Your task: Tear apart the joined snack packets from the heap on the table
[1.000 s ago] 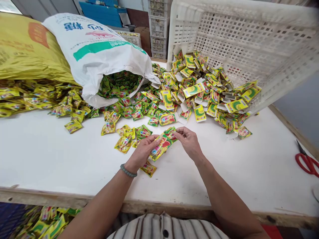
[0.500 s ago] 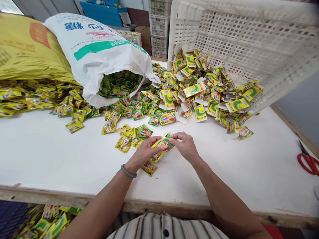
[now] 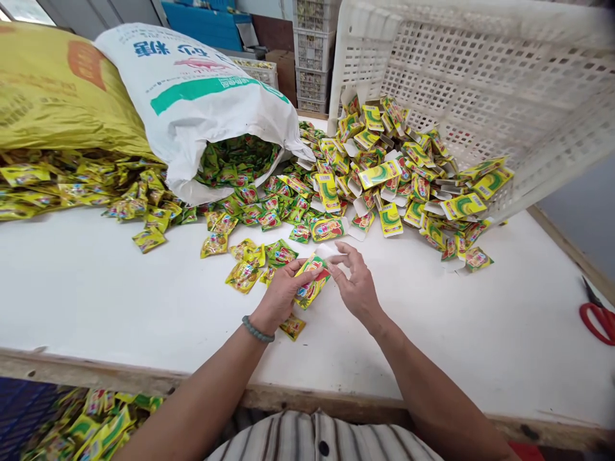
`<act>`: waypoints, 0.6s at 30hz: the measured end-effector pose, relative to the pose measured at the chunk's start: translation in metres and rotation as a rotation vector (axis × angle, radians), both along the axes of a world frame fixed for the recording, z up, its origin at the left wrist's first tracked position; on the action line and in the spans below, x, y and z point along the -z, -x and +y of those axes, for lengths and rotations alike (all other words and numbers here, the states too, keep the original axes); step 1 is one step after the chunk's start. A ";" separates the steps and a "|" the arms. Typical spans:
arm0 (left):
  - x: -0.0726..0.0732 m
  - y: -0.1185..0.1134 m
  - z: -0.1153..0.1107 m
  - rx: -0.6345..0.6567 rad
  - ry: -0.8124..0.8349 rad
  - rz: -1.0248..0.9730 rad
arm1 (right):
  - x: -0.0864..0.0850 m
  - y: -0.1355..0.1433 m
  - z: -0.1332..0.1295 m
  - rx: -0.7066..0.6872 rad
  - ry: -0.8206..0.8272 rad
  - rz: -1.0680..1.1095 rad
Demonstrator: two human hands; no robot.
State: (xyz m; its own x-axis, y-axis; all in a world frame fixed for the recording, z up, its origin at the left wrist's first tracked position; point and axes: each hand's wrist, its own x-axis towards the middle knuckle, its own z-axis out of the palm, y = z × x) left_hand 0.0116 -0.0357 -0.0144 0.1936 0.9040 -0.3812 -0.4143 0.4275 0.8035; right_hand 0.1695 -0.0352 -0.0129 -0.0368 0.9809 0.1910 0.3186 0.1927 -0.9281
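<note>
My left hand [image 3: 283, 289] is closed around a small yellow-and-green printed carton [image 3: 311, 288], tilted above the table. A white end flap [image 3: 327, 251] stands up at the carton's upper end. My right hand [image 3: 354, 282] pinches at that end, thumb and fingertips by the flap. Just left of the carton lie yellow sachets [image 3: 244, 275] and a green sachet [image 3: 279, 253]. Another yellow sachet [image 3: 293, 327] rests below my left hand, partly covered by it. What the carton holds inside is hidden.
A tipped white plastic crate [image 3: 427, 77] spills many cartons [image 3: 379, 173] onto the white table [image 3: 423, 320]. Green sachets pour from a white sack [image 3: 192, 115]; a yellow sack [image 3: 57, 96] lies beside it. Red-handled scissors [image 3: 598, 320] lie at right. More cartons [image 3: 96, 429] sit below the table edge.
The carton's white end flap now stands up, where the end showed no raised flap before. My right fingers have lifted and spread a little at that end. The view has shifted slightly.
</note>
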 end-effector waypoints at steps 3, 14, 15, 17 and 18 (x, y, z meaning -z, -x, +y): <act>0.002 0.002 -0.001 -0.007 -0.016 -0.004 | 0.001 0.005 -0.001 0.004 -0.053 -0.055; -0.009 -0.001 -0.002 -0.086 -0.141 0.095 | 0.009 0.008 0.002 -0.066 0.148 0.266; -0.010 0.000 -0.003 -0.040 -0.165 0.120 | 0.010 0.009 0.002 -0.105 0.180 0.305; -0.011 0.003 -0.005 0.050 -0.230 0.194 | 0.012 0.011 0.002 -0.124 0.205 0.303; -0.011 0.005 -0.005 0.080 -0.258 0.236 | 0.013 0.010 0.002 -0.123 0.204 0.277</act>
State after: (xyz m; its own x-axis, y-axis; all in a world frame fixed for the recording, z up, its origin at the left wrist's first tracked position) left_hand 0.0070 -0.0412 -0.0039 0.2019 0.9619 -0.1846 -0.1779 0.2213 0.9588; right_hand 0.1593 -0.0332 -0.0259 -0.1309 0.9913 0.0115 0.0361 0.0164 -0.9992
